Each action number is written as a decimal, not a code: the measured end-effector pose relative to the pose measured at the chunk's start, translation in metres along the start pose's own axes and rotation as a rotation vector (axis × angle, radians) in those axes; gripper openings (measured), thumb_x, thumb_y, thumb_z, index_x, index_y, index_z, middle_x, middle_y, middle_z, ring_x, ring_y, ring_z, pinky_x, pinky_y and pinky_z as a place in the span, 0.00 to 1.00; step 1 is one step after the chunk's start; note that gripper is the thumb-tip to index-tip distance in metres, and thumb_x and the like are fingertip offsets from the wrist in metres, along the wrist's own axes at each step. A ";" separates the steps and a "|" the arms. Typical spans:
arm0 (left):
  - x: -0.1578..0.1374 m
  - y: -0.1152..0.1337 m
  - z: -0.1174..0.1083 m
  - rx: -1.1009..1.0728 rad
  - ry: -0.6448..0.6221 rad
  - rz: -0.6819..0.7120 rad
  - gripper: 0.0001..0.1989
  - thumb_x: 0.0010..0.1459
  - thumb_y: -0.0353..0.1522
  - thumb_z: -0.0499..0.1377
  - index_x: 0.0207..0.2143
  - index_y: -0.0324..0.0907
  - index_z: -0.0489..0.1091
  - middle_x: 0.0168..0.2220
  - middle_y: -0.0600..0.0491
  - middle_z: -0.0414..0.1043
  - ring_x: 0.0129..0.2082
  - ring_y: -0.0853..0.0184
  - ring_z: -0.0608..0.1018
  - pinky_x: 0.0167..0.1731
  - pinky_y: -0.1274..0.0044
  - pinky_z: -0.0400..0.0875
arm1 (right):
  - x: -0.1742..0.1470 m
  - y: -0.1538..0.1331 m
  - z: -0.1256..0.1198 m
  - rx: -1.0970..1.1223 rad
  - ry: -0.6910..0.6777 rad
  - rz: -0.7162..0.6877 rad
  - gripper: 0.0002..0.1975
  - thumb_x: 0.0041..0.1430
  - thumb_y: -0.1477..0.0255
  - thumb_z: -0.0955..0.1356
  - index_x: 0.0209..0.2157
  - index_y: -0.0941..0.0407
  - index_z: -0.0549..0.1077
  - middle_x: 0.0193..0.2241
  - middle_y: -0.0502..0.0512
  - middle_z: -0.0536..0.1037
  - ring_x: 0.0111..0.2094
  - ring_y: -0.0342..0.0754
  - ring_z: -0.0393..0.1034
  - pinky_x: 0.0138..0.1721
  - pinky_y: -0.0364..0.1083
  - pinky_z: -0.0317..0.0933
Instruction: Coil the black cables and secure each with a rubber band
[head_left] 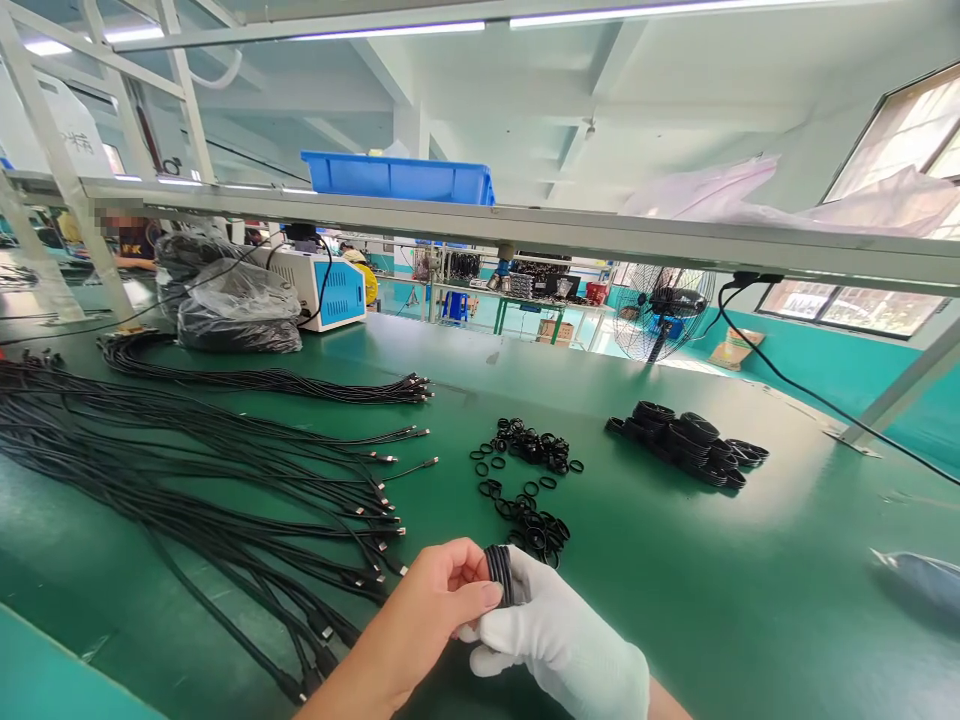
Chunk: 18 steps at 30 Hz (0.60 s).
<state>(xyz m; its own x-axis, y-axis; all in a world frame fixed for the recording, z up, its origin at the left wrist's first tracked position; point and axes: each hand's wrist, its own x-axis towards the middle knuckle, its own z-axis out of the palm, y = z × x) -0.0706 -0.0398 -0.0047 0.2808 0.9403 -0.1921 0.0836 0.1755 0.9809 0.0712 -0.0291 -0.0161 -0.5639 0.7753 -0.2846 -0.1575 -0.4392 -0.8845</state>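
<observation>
My bare left hand [442, 610] pinches a small coil of black cable [498, 572] between thumb and fingers at the lower middle. On the coil's other side, my right hand [547, 625] in a white glove grips it too, its fingers curled below. The cable's ends are hidden by my hands. Just beyond lie loose black rings [536, 530], with a second cluster of rings [532, 445] farther back. To the left, many black cables [225, 480] are spread out, their metal plugs pointing toward the middle.
A bundle of cables [300, 382] lies farther back, near plastic-wrapped goods [240, 305] and a white-and-blue machine [322, 288]. Coiled cables [694, 445] are piled at right. A shelf [555, 222] carrying a blue bin [397, 180] spans above the green table [787, 560]. A person [135, 240] sits far left.
</observation>
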 end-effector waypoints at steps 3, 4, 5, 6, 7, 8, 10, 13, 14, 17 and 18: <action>0.000 -0.001 -0.002 0.321 0.212 0.104 0.07 0.54 0.34 0.53 0.25 0.41 0.65 0.23 0.57 0.63 0.23 0.71 0.66 0.24 0.79 0.60 | 0.001 0.003 -0.002 0.010 0.020 0.003 0.23 0.34 0.73 0.75 0.35 0.61 0.66 0.32 0.55 0.73 0.31 0.46 0.69 0.27 0.44 0.62; 0.000 -0.002 -0.001 0.421 0.290 0.182 0.06 0.54 0.31 0.52 0.29 0.42 0.67 0.27 0.56 0.66 0.26 0.69 0.68 0.27 0.79 0.62 | 0.002 0.005 -0.002 0.012 0.018 0.011 0.24 0.34 0.74 0.74 0.36 0.61 0.66 0.33 0.54 0.72 0.31 0.46 0.68 0.27 0.44 0.62; 0.000 -0.004 0.000 0.501 0.341 0.271 0.08 0.53 0.27 0.51 0.33 0.43 0.68 0.32 0.54 0.68 0.29 0.69 0.70 0.30 0.78 0.64 | 0.004 0.006 -0.002 0.006 0.012 0.011 0.24 0.33 0.76 0.74 0.37 0.61 0.67 0.33 0.53 0.72 0.31 0.45 0.68 0.27 0.44 0.62; 0.000 -0.007 0.001 0.564 0.358 0.355 0.14 0.50 0.24 0.50 0.37 0.44 0.69 0.36 0.54 0.68 0.32 0.68 0.72 0.33 0.77 0.66 | 0.005 0.008 -0.003 -0.005 0.003 0.001 0.24 0.32 0.78 0.73 0.36 0.61 0.68 0.31 0.53 0.72 0.30 0.45 0.68 0.27 0.44 0.62; 0.000 -0.010 0.002 0.616 0.356 0.420 0.18 0.48 0.21 0.49 0.38 0.45 0.69 0.37 0.54 0.69 0.33 0.68 0.73 0.34 0.77 0.67 | 0.007 0.010 -0.003 -0.014 -0.011 -0.017 0.23 0.31 0.80 0.73 0.35 0.61 0.68 0.30 0.51 0.72 0.29 0.44 0.67 0.27 0.43 0.62; 0.000 -0.013 0.004 0.668 0.359 0.469 0.19 0.47 0.20 0.48 0.38 0.45 0.69 0.36 0.54 0.70 0.33 0.68 0.73 0.34 0.77 0.68 | 0.008 0.011 -0.003 -0.019 -0.020 -0.041 0.22 0.30 0.82 0.72 0.34 0.61 0.69 0.28 0.50 0.72 0.28 0.44 0.67 0.27 0.43 0.61; 0.001 -0.019 0.007 0.771 0.415 0.532 0.18 0.48 0.19 0.47 0.34 0.44 0.70 0.31 0.53 0.71 0.32 0.66 0.75 0.32 0.76 0.69 | 0.009 0.013 -0.004 -0.015 -0.028 -0.069 0.22 0.27 0.86 0.71 0.31 0.60 0.69 0.26 0.48 0.72 0.28 0.43 0.66 0.28 0.43 0.60; 0.001 -0.024 0.011 0.861 0.535 0.594 0.19 0.47 0.19 0.47 0.36 0.43 0.71 0.29 0.52 0.73 0.30 0.64 0.76 0.30 0.75 0.70 | 0.009 0.012 -0.004 -0.004 -0.041 -0.085 0.23 0.25 0.88 0.71 0.30 0.60 0.69 0.27 0.48 0.73 0.29 0.44 0.66 0.31 0.43 0.60; 0.000 -0.025 0.012 0.871 0.555 0.607 0.20 0.47 0.19 0.48 0.37 0.42 0.71 0.29 0.52 0.73 0.30 0.64 0.76 0.30 0.74 0.71 | 0.008 0.011 -0.004 -0.011 -0.044 -0.095 0.23 0.25 0.88 0.71 0.30 0.60 0.70 0.27 0.49 0.73 0.30 0.44 0.66 0.32 0.44 0.60; 0.001 -0.025 0.013 0.795 0.571 0.596 0.17 0.46 0.19 0.48 0.32 0.42 0.72 0.27 0.54 0.73 0.27 0.66 0.76 0.27 0.77 0.70 | 0.006 0.009 -0.001 0.016 -0.061 -0.100 0.23 0.26 0.87 0.72 0.31 0.60 0.70 0.27 0.49 0.73 0.29 0.45 0.67 0.31 0.44 0.59; 0.002 -0.025 0.013 0.741 0.573 0.581 0.16 0.46 0.19 0.49 0.29 0.42 0.72 0.25 0.55 0.72 0.25 0.68 0.75 0.25 0.79 0.69 | 0.005 0.008 0.000 0.031 -0.058 -0.088 0.24 0.26 0.87 0.71 0.31 0.60 0.70 0.27 0.49 0.73 0.29 0.45 0.67 0.30 0.44 0.59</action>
<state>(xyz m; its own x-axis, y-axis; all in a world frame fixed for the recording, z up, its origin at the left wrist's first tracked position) -0.0594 -0.0457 -0.0297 -0.0063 0.8523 0.5230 0.6891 -0.3753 0.6199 0.0669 -0.0284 -0.0248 -0.5928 0.7843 -0.1832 -0.2331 -0.3847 -0.8931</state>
